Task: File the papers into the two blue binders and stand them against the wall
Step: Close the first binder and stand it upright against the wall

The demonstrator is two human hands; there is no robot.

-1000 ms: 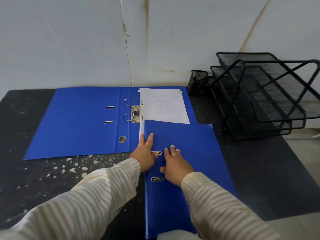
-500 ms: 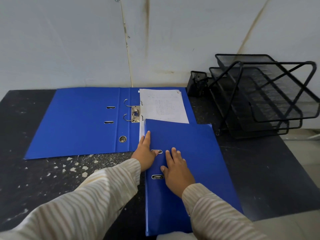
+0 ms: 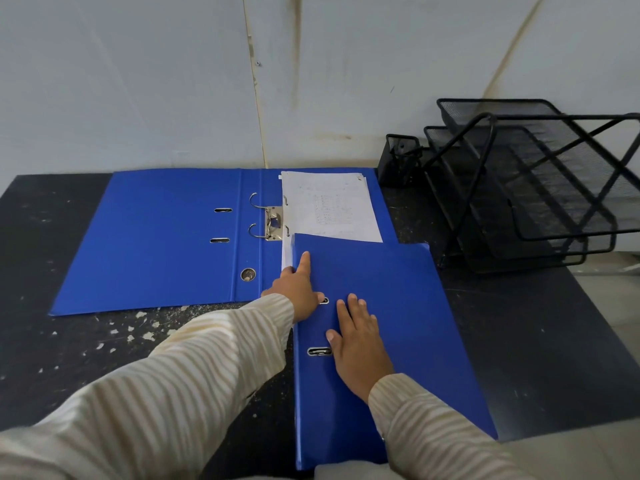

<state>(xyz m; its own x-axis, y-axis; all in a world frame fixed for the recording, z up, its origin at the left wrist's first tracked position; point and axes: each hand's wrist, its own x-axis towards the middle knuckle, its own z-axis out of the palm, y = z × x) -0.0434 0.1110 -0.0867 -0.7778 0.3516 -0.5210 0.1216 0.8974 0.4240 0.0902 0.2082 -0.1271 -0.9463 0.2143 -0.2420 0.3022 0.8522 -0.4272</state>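
A person in striped sleeves presses both hands flat on a closed blue lever-arch binder (image 3: pixel 398 306) lying on a dark speckled surface (image 3: pixel 86 344), its long axis running from the near edge away toward the wall (image 3: pixel 138 81), spine edge to the left and its far end overlapping the second binder. The left hand (image 3: pixel 299 292) rests at that spine edge with fingers extended and the forefinger pointing toward the wall, holding nothing; the right hand (image 3: pixel 358 344) lies palm down and spread on the cover just beside the two metal-rimmed slots, also gripping nothing. Behind, the open blue binder (image 3: pixel 156 237) lies splayed flat with its long side parallel to the wall, ring mechanism (image 3: pixel 272 220) exposed and open, and a stack of printed papers (image 3: pixel 332 209) sits threaded on the right-hand posts, partly covered by the closed binder. A black mesh letter tray (image 3: pixel 540 188) and a small mesh pen cup (image 3: pixel 398 161) stand to the right against the wall. The closed binder looks stiff and board-like, moderately heavy once filled, with a smooth cover likely to slide under a flat palm; gripping the spine, or both long edges, would probably suit lifting it upright
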